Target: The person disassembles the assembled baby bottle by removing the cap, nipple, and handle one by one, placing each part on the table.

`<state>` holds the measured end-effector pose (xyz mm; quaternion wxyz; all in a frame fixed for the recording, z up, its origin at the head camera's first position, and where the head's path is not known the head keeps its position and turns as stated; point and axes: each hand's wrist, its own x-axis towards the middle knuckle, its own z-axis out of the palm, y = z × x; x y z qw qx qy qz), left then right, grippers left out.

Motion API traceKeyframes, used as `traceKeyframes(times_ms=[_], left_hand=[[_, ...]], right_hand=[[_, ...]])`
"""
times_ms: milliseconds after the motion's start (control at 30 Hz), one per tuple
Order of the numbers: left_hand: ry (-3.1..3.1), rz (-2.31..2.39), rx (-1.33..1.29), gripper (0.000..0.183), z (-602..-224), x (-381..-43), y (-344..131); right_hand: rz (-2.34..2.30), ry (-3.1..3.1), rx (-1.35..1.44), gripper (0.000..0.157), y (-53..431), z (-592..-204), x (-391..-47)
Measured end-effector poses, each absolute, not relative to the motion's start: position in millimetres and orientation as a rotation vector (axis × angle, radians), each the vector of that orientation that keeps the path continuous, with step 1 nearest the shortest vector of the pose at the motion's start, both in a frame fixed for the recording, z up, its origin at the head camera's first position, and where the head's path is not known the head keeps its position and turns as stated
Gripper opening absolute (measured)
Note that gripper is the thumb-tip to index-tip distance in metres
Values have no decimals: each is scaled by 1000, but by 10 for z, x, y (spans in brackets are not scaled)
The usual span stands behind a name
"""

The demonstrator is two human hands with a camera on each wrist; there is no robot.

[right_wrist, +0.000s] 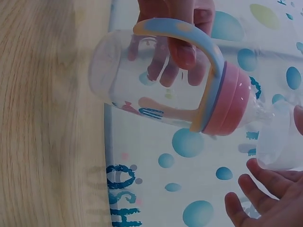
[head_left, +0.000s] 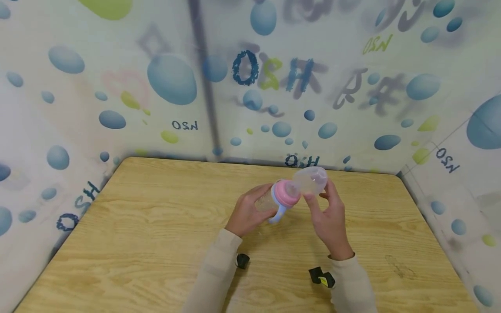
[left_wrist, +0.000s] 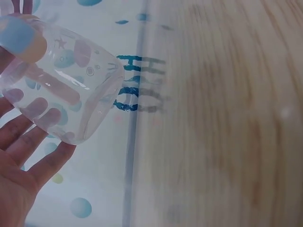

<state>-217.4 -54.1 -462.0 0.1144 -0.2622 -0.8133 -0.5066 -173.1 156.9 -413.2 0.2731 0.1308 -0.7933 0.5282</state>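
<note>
A clear baby bottle [right_wrist: 156,75] with a pink collar [head_left: 287,194] and a blue-and-orange handle [right_wrist: 189,30] is tilted above the table. My left hand [head_left: 252,211] grips its body, fingers wrapped around the clear wall, as the left wrist view of the bottle [left_wrist: 71,80] also shows. A translucent cap [head_left: 311,180] is pinched between the thumb and fingers of my right hand [head_left: 328,217]. In the right wrist view the cap [right_wrist: 279,142] is by the bottle's clear nipple [right_wrist: 258,112]; whether they touch I cannot tell.
Below the hands lies a wood-grain table [head_left: 156,243]. Its far edge meets a wall covering [head_left: 227,108] printed with blue and green spots and letters. Black strap pieces [head_left: 322,277] hang by the sleeves.
</note>
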Motion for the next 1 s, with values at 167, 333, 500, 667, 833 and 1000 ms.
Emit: traceKeyframes(times_ms=[167, 333, 500, 667, 833, 1000], left_hand=[[-2385, -1516, -769, 64, -4625, -2181, -536], [-2379, -1515, -759, 63, -4623, -2179, -544], [-2374, -1518, -759, 64, -4622, -2183, -555], [-2350, -1534, -757, 64, -4618, -2185, -566], [-2336, -1538, -765, 64, -4618, -2192, -569], [-2333, -1548, -770, 64, -4625, -2199, -571]], right_hand=[[1406, -2114, 287, 56, 1601, -4139, -1736], [1399, -2107, 209, 52, 1643, -4163, -1740], [1387, -2128, 135, 54, 1698, -4210, -1776], [1364, -2204, 98, 60, 1729, -4257, -1811], [1312, -2280, 57, 62, 1739, -4288, -1837], [1288, -2360, 26, 61, 1756, -4330, -1861]])
